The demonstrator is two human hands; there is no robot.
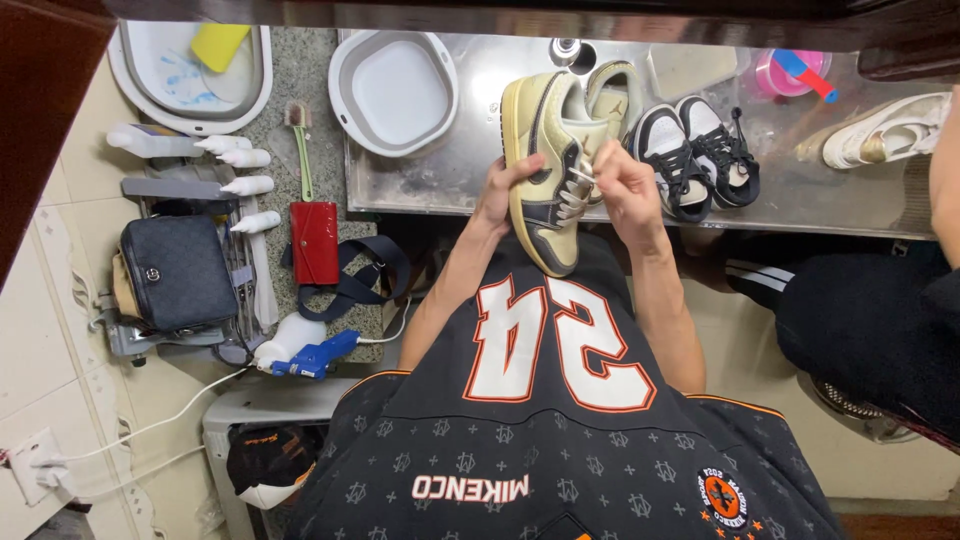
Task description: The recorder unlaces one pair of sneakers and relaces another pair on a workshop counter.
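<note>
- Left hand [503, 190] was clamped on the cream sneaker's [545, 170] side, held toe-down above the steel worktop's [440, 185] near edge.
- Right hand [622, 182] pinched its white lace [578, 178].
- The hands sat just apart, the shoe between them.
- Grey basin [393, 90] well to the left; black-and-white sneakers [695, 155] just beside the right hand.

Black sleeveless jersey [560, 420], white numerals outlined orange, orange trim at armholes, small grey monogram pattern, round orange patch low on the front. Bare arms, no gloves.
</note>
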